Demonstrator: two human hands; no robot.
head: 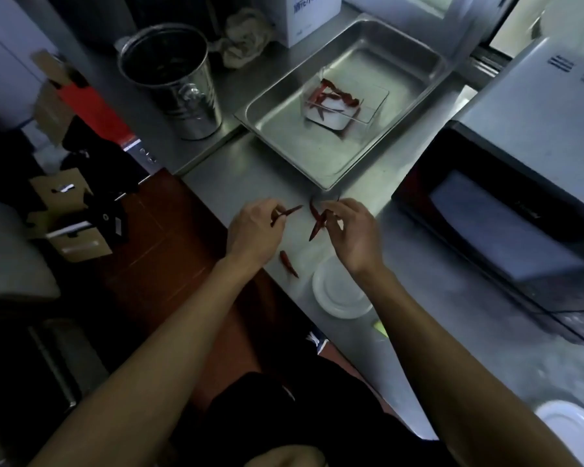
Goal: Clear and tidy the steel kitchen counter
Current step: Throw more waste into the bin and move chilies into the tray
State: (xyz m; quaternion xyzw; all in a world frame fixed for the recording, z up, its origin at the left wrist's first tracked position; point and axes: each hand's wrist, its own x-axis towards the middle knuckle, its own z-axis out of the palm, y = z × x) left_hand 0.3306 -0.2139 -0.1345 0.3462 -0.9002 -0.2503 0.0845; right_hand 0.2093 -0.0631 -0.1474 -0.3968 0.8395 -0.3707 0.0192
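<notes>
1. Step in hand: loose red chillies are being gathered off the steel table (418, 264) for transfer, it is judged, to the clear tub (346, 102) that stands in the steel tray (273, 106) and already holds several chillies.

2. Left hand (253, 234): its fingers are curled and one chilli (289, 212) is pinched by its stem end, the tip pointing away towards the tray.

3. Right hand (349, 230): its fingers are closed on what appear to be two chillies (317, 220), which hang down from the fingertips. The exact count cannot be told.

4. One chilli (288, 263) is left lying on the table near the front edge, between the two wrists and just beside a white lid (338, 291).

5. Recommended handling: the held chillies are best carried over the tray rim and released low inside the tub, so that none bounces out. Dried pods are judged brittle, so a light pinch is advised.

6. The remaining chilli is best collected before the lid is moved. A small yellow-green scrap (380, 326) near the lid is also to be cleared.

7. Risk: the last chilli lies near the table edge and could be swept to the floor by a forearm.
</notes>
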